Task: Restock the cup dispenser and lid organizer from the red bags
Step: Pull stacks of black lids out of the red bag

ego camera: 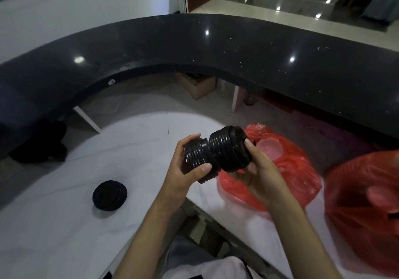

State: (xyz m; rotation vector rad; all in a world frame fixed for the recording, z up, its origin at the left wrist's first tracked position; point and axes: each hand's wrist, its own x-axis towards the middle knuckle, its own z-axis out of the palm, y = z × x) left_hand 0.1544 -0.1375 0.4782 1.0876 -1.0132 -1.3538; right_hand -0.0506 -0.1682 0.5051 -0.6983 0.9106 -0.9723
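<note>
Black lid stack [218, 152] held between both grips, above the white desk [138, 144]. Your left hand [185, 166] is closed on the smaller section, your right hand [259, 170] closed on the wider one. The stack kinks at the middle; it could split there and spill. Just beyond the right grip sits an open red bag [287, 160]. A loose lid pile [109, 195] lies well left.

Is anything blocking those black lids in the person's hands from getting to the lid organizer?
That can't be judged: no lid organizer shows in this view. The left hand and right hand hold the stack of black lids in the air above the white counter, beside the red bag.
</note>
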